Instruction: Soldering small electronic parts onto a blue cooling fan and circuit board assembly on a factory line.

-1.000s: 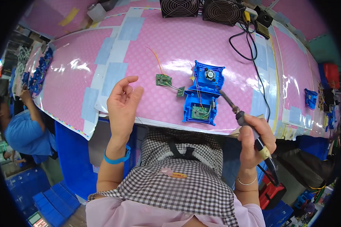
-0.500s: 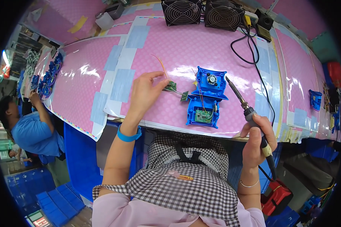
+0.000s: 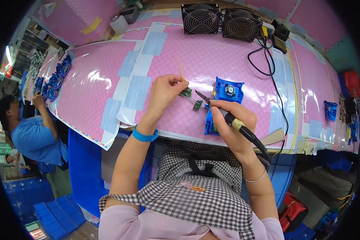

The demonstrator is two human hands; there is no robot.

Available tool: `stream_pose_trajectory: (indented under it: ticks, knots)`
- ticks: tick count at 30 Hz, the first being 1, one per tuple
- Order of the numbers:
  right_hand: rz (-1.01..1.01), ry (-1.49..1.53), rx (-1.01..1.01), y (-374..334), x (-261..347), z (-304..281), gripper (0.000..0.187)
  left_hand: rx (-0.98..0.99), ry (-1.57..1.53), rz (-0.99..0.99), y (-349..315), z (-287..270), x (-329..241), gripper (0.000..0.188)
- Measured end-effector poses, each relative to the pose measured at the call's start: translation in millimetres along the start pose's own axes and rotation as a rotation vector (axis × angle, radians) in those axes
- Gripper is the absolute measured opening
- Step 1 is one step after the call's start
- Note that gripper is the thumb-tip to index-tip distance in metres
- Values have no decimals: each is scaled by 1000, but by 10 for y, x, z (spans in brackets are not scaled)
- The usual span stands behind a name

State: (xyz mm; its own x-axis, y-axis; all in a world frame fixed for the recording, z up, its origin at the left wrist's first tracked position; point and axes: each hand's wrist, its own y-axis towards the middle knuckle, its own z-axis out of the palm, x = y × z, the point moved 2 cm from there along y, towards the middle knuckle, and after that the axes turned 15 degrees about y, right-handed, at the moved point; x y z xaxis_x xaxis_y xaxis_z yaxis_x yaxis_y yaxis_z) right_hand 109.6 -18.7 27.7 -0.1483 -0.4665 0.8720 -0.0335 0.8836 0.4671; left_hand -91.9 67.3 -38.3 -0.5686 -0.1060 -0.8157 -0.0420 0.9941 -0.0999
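Note:
My left hand (image 3: 166, 93) pinches a thin orange wire (image 3: 179, 69) between thumb and forefinger, just over a small green circuit board (image 3: 186, 92). Short pale leads join that board to a smaller green board (image 3: 197, 105) lying on the pink surface. In my right hand (image 3: 237, 122) is a soldering iron (image 3: 239, 125), its tip pointing up and left, a little apart from the left fingertips. Beyond the right hand lies an opened blue plastic housing (image 3: 237, 94) with a round speaker-like part (image 3: 230, 90) in its far half. The right hand and iron partly hide its near half.
Two black fans (image 3: 201, 19) stand at the back. A black cable (image 3: 279, 100) runs down the right side. Another blue part (image 3: 331, 111) lies far right, and several blue housings (image 3: 56, 82) at far left, near a person in blue (image 3: 38, 136). A blue bin (image 3: 82, 168) stands below the table.
My right hand has brought the soldering iron leftward, from right of the housing to beside the small boards. My left fingers have shifted up onto the orange wire. The view has shifted slightly.

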Motion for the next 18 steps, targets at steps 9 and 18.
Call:
stream_pose_trajectory:
  ticks: [9,18]
  knots:
    - [-17,0,29,110,-71,294,13,-125,151,-17,-73,-128,28,27]
    - [-15,-61,59,160,-135,395,13,-147,133,-9,-75,-104,26,26]
